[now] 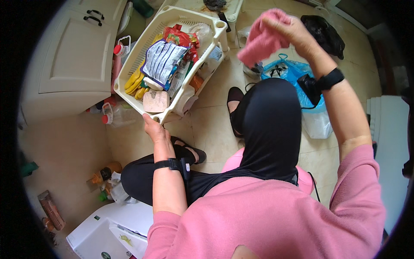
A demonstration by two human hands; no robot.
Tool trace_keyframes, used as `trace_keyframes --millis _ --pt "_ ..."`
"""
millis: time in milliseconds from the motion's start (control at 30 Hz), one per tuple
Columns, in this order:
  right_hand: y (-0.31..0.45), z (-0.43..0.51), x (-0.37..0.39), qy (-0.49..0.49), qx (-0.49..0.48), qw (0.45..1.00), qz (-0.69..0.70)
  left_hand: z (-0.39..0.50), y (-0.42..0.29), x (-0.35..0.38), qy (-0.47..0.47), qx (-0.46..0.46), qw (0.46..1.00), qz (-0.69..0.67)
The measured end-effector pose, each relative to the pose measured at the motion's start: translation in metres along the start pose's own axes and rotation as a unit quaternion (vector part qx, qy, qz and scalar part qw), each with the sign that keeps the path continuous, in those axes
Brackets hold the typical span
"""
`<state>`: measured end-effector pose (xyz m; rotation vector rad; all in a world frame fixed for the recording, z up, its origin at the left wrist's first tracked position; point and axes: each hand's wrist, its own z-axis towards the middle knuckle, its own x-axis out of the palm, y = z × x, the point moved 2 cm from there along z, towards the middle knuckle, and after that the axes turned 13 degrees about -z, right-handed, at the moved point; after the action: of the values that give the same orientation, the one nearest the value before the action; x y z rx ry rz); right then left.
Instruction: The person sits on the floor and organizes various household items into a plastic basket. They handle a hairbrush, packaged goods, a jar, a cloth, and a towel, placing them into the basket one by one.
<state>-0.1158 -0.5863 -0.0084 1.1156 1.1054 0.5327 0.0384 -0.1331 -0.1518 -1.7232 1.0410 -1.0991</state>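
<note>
My left hand [155, 129] grips the near corner of a cream plastic storage rack [176, 106]. The rack's top tier holds yellow rubber gloves [134, 82], a white printed packet [163, 60], a red plastic packet [178, 35] and a pale, stained block [156, 101] in the near corner. My right hand [292, 30] is raised to the right of the rack, holding a bunched pink cloth [266, 37] that hangs down from the fingers.
White cabinets [76, 55] stand at the left, with red-capped plastic jugs [121, 50] beside the rack. A blue plastic bag [296, 68] lies beyond my raised knee, and a black bag [323, 35] is farther right. Another stained rack tier [226, 13] stands at the top.
</note>
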Motion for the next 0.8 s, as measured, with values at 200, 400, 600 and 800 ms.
trace_keyframes --millis 200,400,600,800 --pt "-0.099 -0.051 0.065 0.056 0.121 0.988 0.084 -0.007 -0.023 0.001 -0.038 -0.055 0.996 0.063" --pt "-0.148 -0.069 0.128 0.087 0.037 0.953 -0.287 -0.025 -0.038 -0.021 0.013 -0.005 0.987 0.158" --pt "-0.165 -0.062 0.162 0.137 -0.034 0.901 -0.411 -0.061 -0.023 -0.029 0.027 0.083 0.946 0.311" --pt "-0.139 -0.002 0.236 0.190 0.033 0.978 -0.075 -0.089 0.020 0.010 0.139 0.064 0.870 0.468"
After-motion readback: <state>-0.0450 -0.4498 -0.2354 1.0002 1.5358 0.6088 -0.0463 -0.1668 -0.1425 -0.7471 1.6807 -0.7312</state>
